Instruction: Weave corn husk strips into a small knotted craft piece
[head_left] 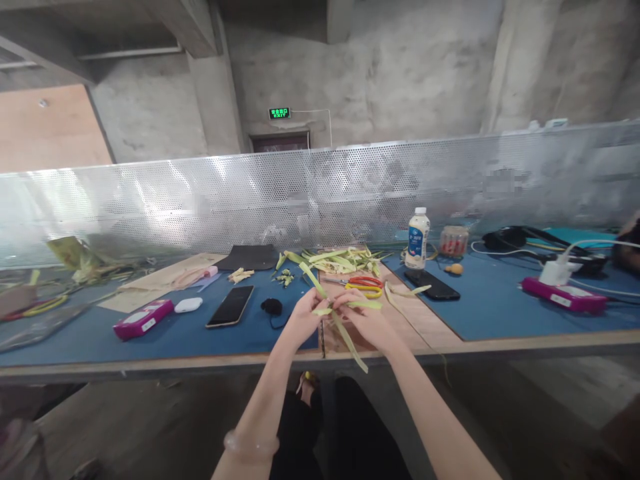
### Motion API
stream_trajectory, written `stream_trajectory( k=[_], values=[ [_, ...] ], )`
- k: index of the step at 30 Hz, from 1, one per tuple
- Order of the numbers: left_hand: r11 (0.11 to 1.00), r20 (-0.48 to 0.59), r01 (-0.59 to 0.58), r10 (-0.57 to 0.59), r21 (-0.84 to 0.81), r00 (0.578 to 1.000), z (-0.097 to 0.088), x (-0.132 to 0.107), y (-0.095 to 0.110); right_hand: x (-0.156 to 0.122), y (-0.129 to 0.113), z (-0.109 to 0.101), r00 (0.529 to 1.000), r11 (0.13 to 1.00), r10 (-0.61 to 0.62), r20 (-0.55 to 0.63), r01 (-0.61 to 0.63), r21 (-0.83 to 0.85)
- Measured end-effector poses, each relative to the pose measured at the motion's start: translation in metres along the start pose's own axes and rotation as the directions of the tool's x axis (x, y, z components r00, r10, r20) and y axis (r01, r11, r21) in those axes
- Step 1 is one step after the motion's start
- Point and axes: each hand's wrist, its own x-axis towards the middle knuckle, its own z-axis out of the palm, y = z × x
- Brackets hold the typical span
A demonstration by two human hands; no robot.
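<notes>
Left hand (303, 320) and right hand (369, 325): fingers clamped on crossed leaf strips (351, 345), just over the counter (175, 337) edge. Likely risk: an uneven pull tears or slips a thin strip. The dangling tail could snag.

Print on the white plastic bottle with a blue label (417, 238) is too small to read. Far right of it, a dark rounded object (631, 245) is cut by the picture's edge. Behind it, the perforated metal screen (320, 193) has blurred patches. Nearer than it, the left hand (304, 319) and right hand (369, 323) cover where the pale green leaf strips (356, 353) cross.
</notes>
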Motion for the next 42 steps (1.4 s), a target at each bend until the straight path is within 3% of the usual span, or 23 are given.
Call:
stream_trajectory(
  k=[10,18,23,29,34,38,42],
  values=[
    [1.0,0.123,-0.009,0.011,-0.013,0.992,0.004,-0.013,0.023,0.0,-0.003,0.0,0.997,0.999,0.045,-0.063,-0.045,-0.001],
    [0.999,0.134,-0.036,0.036,-0.004,0.99,0.001,-0.013,0.019,-0.001,-0.003,0.001,0.983,0.987,0.15,-0.107,-0.142,0.08],
    [0.999,0.121,-0.007,0.013,-0.054,0.993,0.002,-0.012,0.018,0.002,0.001,0.001,0.957,0.973,0.198,-0.213,-0.165,0.163],
    [0.985,-0.058,-0.029,0.02,-0.168,0.998,-0.002,-0.005,0.009,0.005,0.013,-0.001,0.868,0.934,0.294,-0.399,-0.172,0.313],
    [0.918,-0.236,-0.117,0.027,-0.379,0.971,-0.009,-0.003,0.012,0.005,0.027,-0.006,0.824,0.873,0.403,-0.4,-0.214,0.438],
    [0.813,-0.374,-0.209,-0.012,-0.543,0.927,-0.021,-0.001,0.016,0.004,0.024,-0.006,0.881,0.861,0.384,-0.275,-0.234,0.452],
    [0.71,-0.414,-0.228,-0.097,-0.666,0.905,-0.022,-0.001,0.016,0.003,0.006,0.002,0.966,0.898,0.243,-0.085,-0.19,0.397]
  ],
)
